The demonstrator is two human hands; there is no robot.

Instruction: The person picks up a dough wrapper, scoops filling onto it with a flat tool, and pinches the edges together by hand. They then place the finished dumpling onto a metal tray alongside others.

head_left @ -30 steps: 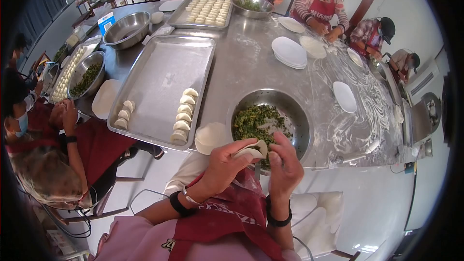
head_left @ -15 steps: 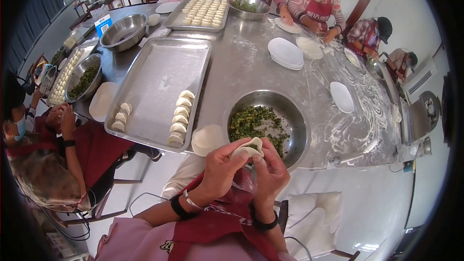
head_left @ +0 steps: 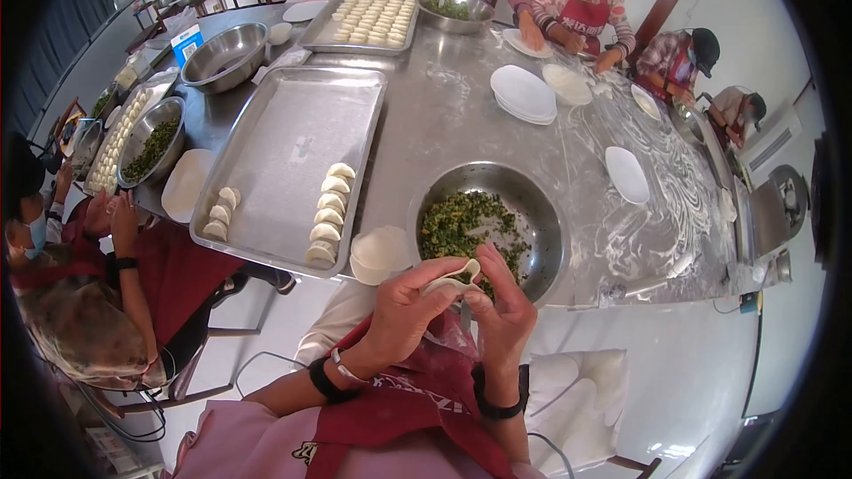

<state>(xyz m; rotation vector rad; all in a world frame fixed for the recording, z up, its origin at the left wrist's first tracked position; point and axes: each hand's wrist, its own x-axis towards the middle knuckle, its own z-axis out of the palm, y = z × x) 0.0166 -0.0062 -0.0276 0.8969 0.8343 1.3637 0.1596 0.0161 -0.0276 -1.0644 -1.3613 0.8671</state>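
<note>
Between my two hands is a dough wrapper (head_left: 457, 278) with green filling showing in its open fold. My left hand (head_left: 401, 312) pinches its left side between thumb and fingers. On the right side, my right hand (head_left: 502, 306) has its fingertips pressed to the dough edge. Both hands are over the near rim of a steel bowl (head_left: 555, 253) of chopped green filling (head_left: 461, 223). Left of the bowl lies a stack of round wrappers (head_left: 377, 253). A large metal tray (head_left: 297, 137) beyond them holds two rows of folded dumplings (head_left: 327, 217).
Another tray (head_left: 373, 19) full of dumplings stands at the back. Steel bowls (head_left: 226, 58) and white plates (head_left: 524, 93) are on the table. A co-worker (head_left: 80, 302) sits at my left; several others work along the far and right sides. Flour covers the right part.
My right hand's fingers have lifted and straightened somewhat, and the wrapper's fold has shifted slightly. My left hand still holds it.
</note>
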